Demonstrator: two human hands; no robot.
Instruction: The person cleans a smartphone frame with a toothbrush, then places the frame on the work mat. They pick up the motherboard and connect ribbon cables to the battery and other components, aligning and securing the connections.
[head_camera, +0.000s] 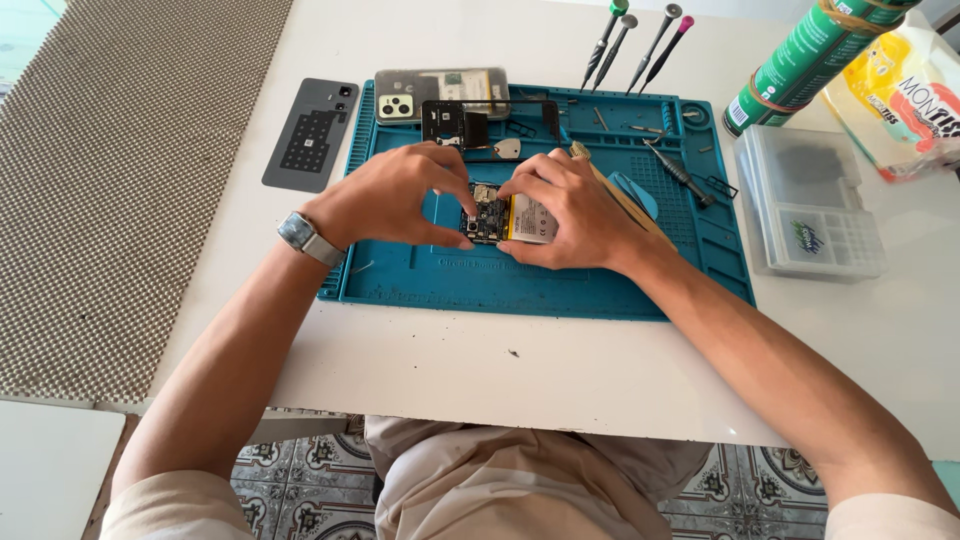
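Note:
An opened phone (502, 216) with bare circuit board and a pale battery lies on the teal repair mat (560, 290). My left hand (395, 195) curls over its left end, thumb and fingers pinching at the board. My right hand (572, 208) covers the battery side, fingertips meeting the left ones above the board. A watch is on my left wrist.
On the mat's far part lie a black phone frame (490, 122), a phone with a clear case (440, 92), a screwdriver (678, 170) and blue picks (636, 192). A grey back cover (312, 133) lies left. Several screwdrivers (640, 42), a green can (810, 55) and a clear parts box (808, 200) stand right.

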